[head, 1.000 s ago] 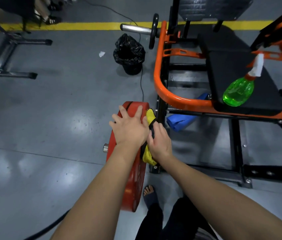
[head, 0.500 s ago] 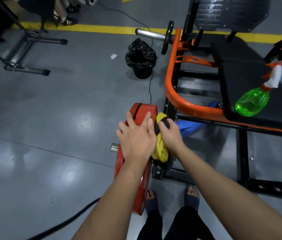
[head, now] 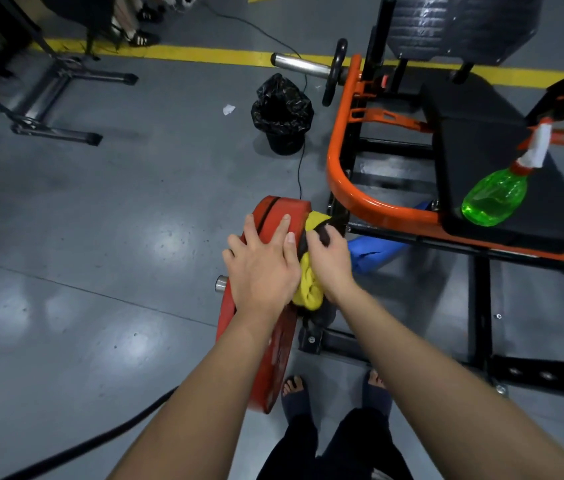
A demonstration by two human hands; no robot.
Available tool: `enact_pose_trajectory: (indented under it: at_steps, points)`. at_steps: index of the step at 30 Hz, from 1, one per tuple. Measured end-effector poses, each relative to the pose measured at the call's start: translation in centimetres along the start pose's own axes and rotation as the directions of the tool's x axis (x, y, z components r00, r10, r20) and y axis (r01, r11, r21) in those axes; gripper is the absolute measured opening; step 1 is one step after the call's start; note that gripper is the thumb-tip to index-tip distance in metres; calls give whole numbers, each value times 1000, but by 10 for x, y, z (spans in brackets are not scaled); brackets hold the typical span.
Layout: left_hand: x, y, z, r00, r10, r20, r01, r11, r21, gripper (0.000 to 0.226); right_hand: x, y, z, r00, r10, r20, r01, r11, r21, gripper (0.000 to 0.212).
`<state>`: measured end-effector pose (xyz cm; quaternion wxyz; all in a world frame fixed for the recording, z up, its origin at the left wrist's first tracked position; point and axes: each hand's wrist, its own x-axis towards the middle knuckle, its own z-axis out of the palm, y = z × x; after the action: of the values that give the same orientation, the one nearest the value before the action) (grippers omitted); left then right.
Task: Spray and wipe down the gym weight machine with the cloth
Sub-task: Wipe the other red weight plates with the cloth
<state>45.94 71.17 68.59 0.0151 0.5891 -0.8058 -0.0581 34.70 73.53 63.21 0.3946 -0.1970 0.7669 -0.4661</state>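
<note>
Within a second, the right hand [head: 330, 259] has slid up the inner face of the red weight plate [head: 282, 216], stopping nearer the plate's top edge. The yellow cloth [head: 308, 289] under it has bunched into a thicker fold below the palm, where only a thin strip showed before.

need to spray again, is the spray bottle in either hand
No, the green spray bottle rests on the black seat pad, untouched.
</note>
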Motion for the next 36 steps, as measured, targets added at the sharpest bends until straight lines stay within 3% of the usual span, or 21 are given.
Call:
enact_pose_trajectory:
  at_steps: [4, 7, 11, 14, 19, 24, 27, 31, 36]
  points:
    - [2, 0, 0, 1000, 6, 13, -6, 1000, 16, 53, -63, 26, -4, 983, -164, 82, 174, 977, -124, 21]
    - [2, 0, 1, 1000, 11, 23, -12, 999, 44, 56, -51, 27, -4, 962, -241, 126, 267, 924, -275, 18]
    - [2, 2, 2, 998, 7, 55, -11, 997, 76, 56, -40, 26, 2, 969, -242, 60, 244, 874, -421, 16]
    - [-1, 0, 2, 999, 17, 46, -21, 996, 86, 54, -48, 32, 6, 962, -273, 10, 254, 883, -394, 16]
    - [-23, -10, 8, 999, 38, -27, -36, 997, 69, 53, -50, 32, -3, 945, -312, 98, 325, 866, -379, 14]
    - [-51, -22, 14, 993, 51, -103, -48, 999, 24, 54, -47, 21, -7, 969, -198, 147, 239, 900, -365, 12]
    - [-57, -21, 8, 998, -36, -60, 39, 997, 60, 60, -42, 14, -9, 973, -138, 185, 200, 905, -374, 14]
    - [-5, -2, -11, 959, -204, -196, 195, 979, -66, 61, -40, 12, -9, 960, -131, 247, 219, 902, -372, 15]
    - [82, 34, -18, 911, -412, 21, 404, 881, -245, 64, -40, 16, -11, 942, -184, 280, 275, 902, -333, 16]
